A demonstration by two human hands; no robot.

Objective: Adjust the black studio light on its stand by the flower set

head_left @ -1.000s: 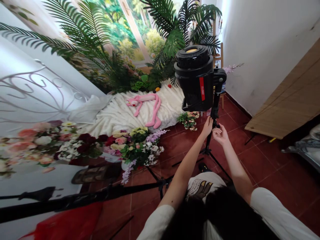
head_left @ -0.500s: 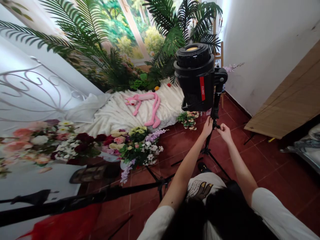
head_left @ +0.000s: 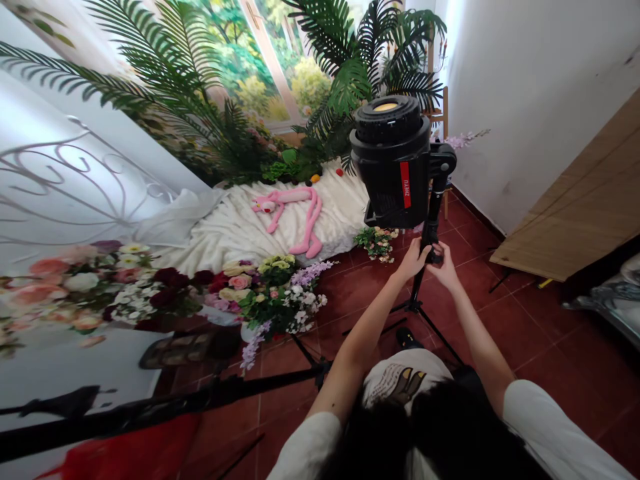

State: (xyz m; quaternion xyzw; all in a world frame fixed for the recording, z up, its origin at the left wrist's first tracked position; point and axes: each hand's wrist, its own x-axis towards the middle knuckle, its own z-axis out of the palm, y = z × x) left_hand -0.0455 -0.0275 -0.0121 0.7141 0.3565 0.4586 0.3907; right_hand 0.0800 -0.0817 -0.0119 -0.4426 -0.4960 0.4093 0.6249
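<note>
A black studio light (head_left: 390, 167) with a red label stands upright on a black light stand (head_left: 416, 287) in front of me. My left hand (head_left: 413, 260) is closed around the stand's pole just below the lamp. On the pole's right side, my right hand (head_left: 445, 265) has its fingers bent round a dark knob (head_left: 434, 255) at the same height. The fingertips partly cover the knob. The stand's legs spread over the floor near my foot.
A pink plush toy (head_left: 295, 197) lies on a white fur blanket (head_left: 230, 213). Artificial flowers (head_left: 280, 287) stand to the left, above a black pole (head_left: 200, 399) crossing low. A wooden panel (head_left: 570, 200) leans at the right. Palm fronds (head_left: 350, 80) hang behind the lamp.
My right hand has closed in on the pole, its fingers now round the knob. The lamp sits slightly lower in view, and my left hand still grips the pole.
</note>
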